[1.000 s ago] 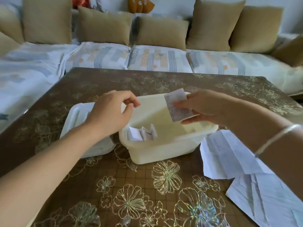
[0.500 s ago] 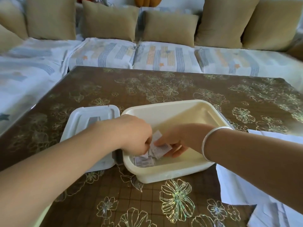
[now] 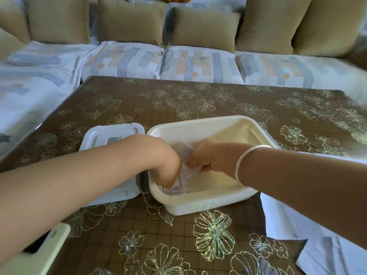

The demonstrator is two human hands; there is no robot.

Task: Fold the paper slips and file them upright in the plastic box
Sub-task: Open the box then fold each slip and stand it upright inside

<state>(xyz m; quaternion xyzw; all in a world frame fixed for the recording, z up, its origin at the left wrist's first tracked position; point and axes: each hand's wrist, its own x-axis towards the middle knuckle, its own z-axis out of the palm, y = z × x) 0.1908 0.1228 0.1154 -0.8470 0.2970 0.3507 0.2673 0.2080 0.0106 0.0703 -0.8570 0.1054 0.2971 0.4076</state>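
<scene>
pale object: lower left corner of frame, partly behind my left forearm, can't tell what it is
loose sheets: lower right, flat on table, partly under my right forearm
plastic box: centre, open, on table
filed slips: box's near left corner, against the wall
left hand: knuckles up, fingers dipped into that corner, hidden, can't tell grip
right hand: inside box, fingers curled, pinching folded slip, just beside left hand
bracelet: right wrist
lid: just left of box
sofa, cushions: top of frame, beyond table
</scene>
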